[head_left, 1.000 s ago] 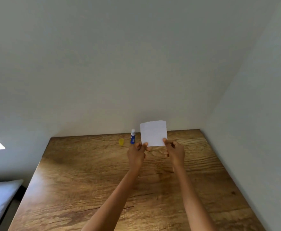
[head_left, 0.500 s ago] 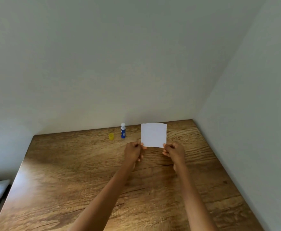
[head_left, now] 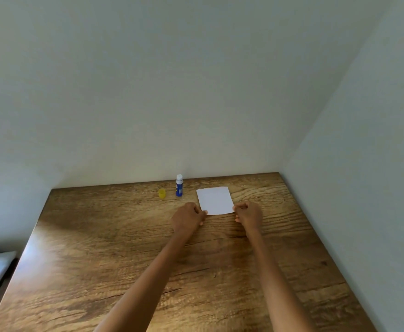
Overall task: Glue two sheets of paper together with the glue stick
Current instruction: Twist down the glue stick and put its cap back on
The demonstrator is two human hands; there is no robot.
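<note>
Wooden table (head_left: 100, 271) set into a wall corner.
A white paper (head_left: 215, 200), upright blue glue stick (head_left: 179, 185) and yellow cap (head_left: 162, 193) sit near its far edge.

**Soft daylight, wide-angle warp**

Even, dim-ish light across pale walls (head_left: 196, 80), nothing harsh. A bright sheen streaks the table (head_left: 59, 236) on the left side, so light comes in from the left. Faint shadows sit under both forearms. Wall lines and table edges splay outward toward the corners; overall slightly soft, no motion blur
</note>
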